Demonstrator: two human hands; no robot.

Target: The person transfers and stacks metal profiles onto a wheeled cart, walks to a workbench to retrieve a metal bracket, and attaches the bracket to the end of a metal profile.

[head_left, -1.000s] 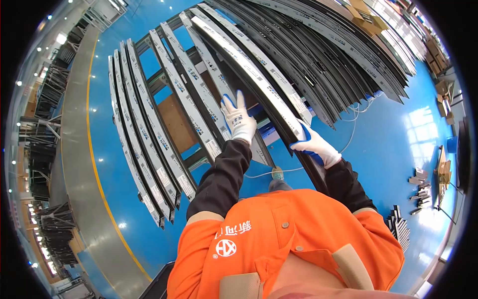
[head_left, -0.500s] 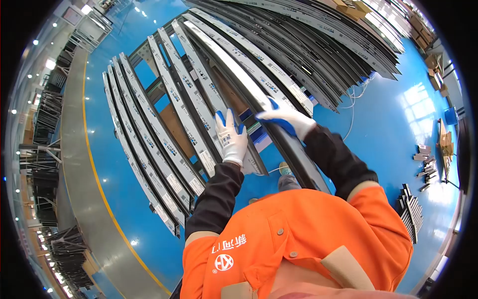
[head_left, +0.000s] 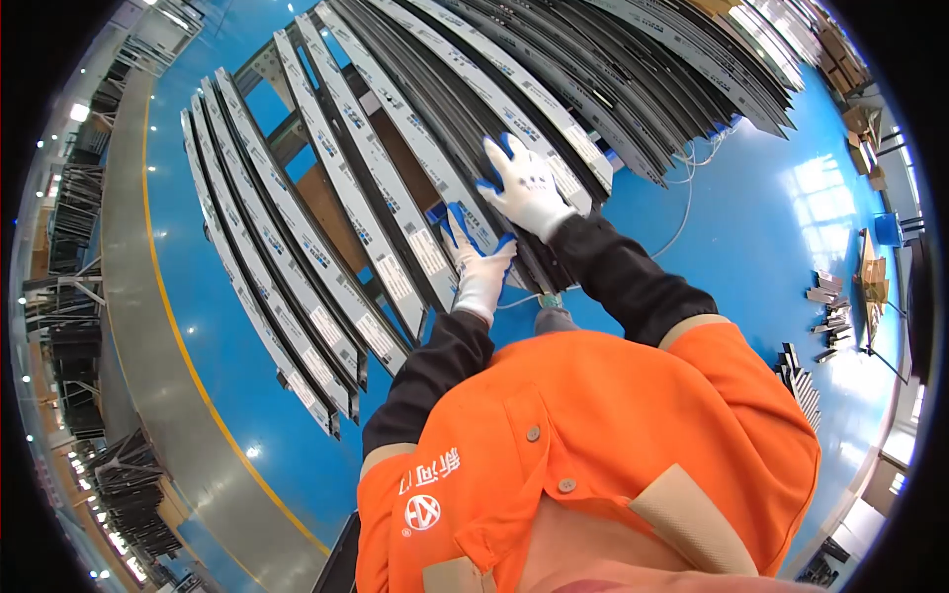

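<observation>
My left hand (head_left: 481, 272), in a white glove with blue palm coating, lies at the near end of a film-covered long metal profile (head_left: 427, 163). Its thumb and fingers are spread apart. Slightly farther forward and to the right, my right hand (head_left: 529, 190) wears a matching glove. Its fingers are stretched out over dark profiles (head_left: 450, 119) lying close together, and its palm hides part of them. Whether either hand presses on the metal, I cannot tell. Another film-covered profile with a paper label (head_left: 568, 180) lies just right of my right hand.
More labelled profiles (head_left: 262, 237) lie spaced apart on the left over a frame. A dense stack of profiles (head_left: 633, 69) stands at the far right, with a white cable (head_left: 682, 222) on the blue floor beside it. Short metal pieces (head_left: 830, 306) lie farther right.
The dark profile that stuck out toward my body under my right hand now lies farther forward among the others. My right hand has moved forward and left, its fingers spread; my left has shifted slightly right.
</observation>
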